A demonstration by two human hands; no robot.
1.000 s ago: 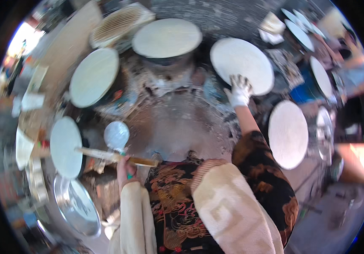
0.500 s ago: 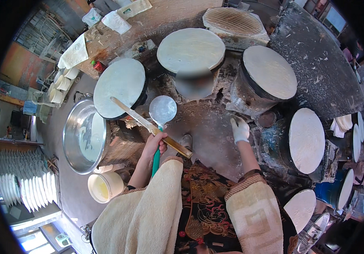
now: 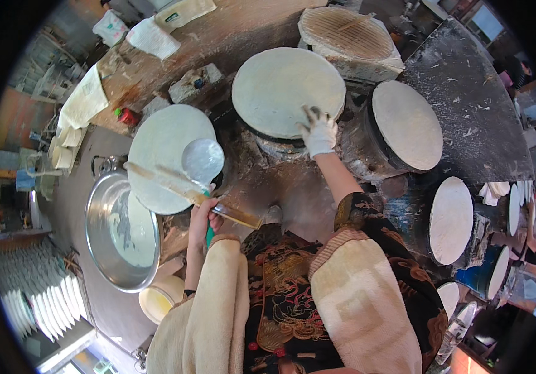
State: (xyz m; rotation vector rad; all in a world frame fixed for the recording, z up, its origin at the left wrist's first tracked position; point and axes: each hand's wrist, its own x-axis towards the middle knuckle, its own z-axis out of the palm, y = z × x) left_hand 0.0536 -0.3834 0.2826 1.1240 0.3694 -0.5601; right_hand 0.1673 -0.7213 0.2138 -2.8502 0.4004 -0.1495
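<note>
My left hand [image 3: 203, 219] is closed round the green handle of a round-bowled ladle [image 3: 203, 161] together with a flat wooden spreader [image 3: 240, 216]. The ladle's bowl and the spreader's far end hang over the left round griddle's pale batter sheet [image 3: 159, 134]; I cannot tell whether they touch it. My right hand [image 3: 319, 133], in a white glove with dark fingertips, reaches to the near right edge of the middle batter sheet [image 3: 283, 87]. Its fingers are spread, with nothing visible between them. The middle sheet covers its griddle almost to the rim.
A steel basin [image 3: 94, 240] with white batter stands at left, above a cream bucket [image 3: 167, 290]. More covered griddles [image 3: 407, 124] curve round to the right. A round slatted rack [image 3: 346, 34] sits at the back, beside a dark board [image 3: 467, 106]. Other people are at far right.
My right hand has moved up and left to the middle sheet's edge. My left hand has shifted left, carrying the ladle and spreader over the left sheet. The view has also shifted.
</note>
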